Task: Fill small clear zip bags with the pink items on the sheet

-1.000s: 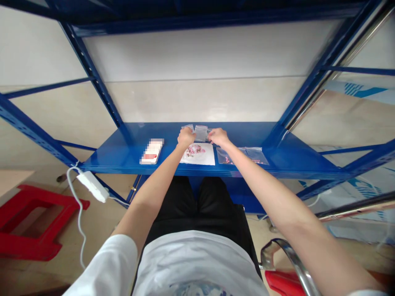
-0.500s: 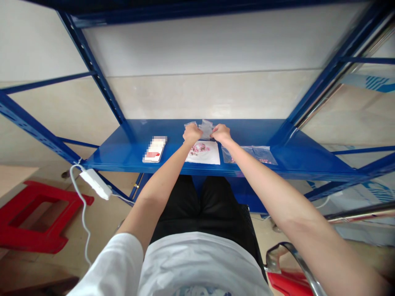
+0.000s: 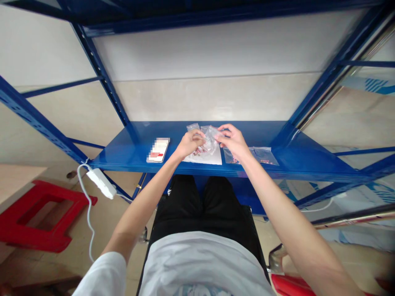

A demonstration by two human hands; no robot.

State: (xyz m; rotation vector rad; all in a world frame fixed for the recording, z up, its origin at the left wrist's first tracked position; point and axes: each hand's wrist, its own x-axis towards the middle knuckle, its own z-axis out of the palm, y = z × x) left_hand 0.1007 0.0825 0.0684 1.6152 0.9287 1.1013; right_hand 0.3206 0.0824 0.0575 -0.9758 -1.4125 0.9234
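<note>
Between my two hands is a clear plastic bag (image 3: 210,142), raised over a white sheet (image 3: 212,159). My left hand (image 3: 191,143) pinches the bag's left side, fingers curled. On the opposite side, my right hand (image 3: 231,139) grips the bag between thumb and fingers. Small pink beads (image 3: 197,152) lie on the sheet, partly hidden by the bag and my left hand. Another clear bag (image 3: 193,127) rests flat just behind my left hand. Right of the sheet, a zip bag (image 3: 266,156) with pinkish bits in it lies beside a similar one, partly covered by my right wrist.
The blue shelf (image 3: 129,144) has uprights at both sides and another shelf above. A blurred white and red box-like item (image 3: 158,150) lies at its left. A white power strip (image 3: 101,183) hangs off the left front corner, near a red stool (image 3: 46,218).
Both hands have lifted the clear bag and drawn it nearer, over the beads and sheet. My right hand has turned, its fingers more spread. The view has shifted slightly.
</note>
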